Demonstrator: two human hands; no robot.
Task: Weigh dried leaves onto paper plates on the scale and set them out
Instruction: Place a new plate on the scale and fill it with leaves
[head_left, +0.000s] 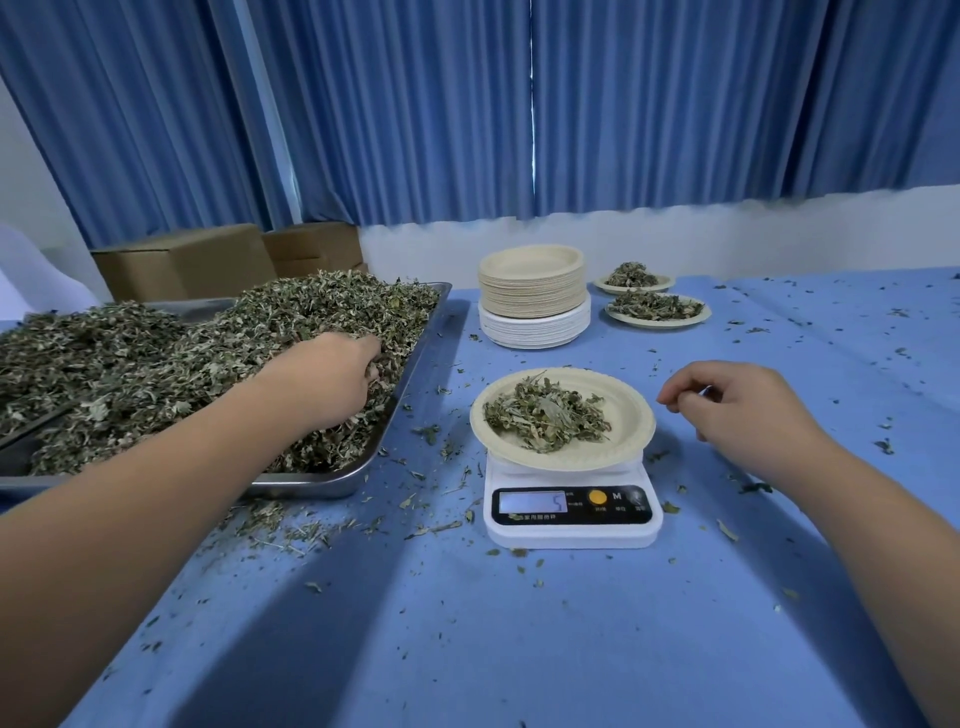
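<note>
Table (519, 649) covered in blue cloth, leaf crumbs scattered all over it. Steel tray (322, 486) along the left edge, heaped with dried leaves (156, 364). Left hand (332, 379) is down in the heap at the tray's right side, fingers curled, tips buried; cannot tell if they have closed on a clump. White digital scale (571, 535) sits mid-table, display lit, reading looks like 5. A paper plate (631, 410) rests on the scale and carries a small portion of leaves (545, 415). Right hand (737, 402) hovers just right of that plate, apart from it, fingers loosely curled, holding nothing. Stack of paper plates (535, 291) stands toward the far edge, tan ones on top of white. Right of the stack, two filled plates (657, 318) lie one behind the other. Cardboard boxes (182, 265) sit beyond the tray, with blue curtains (467, 104) behind.
</note>
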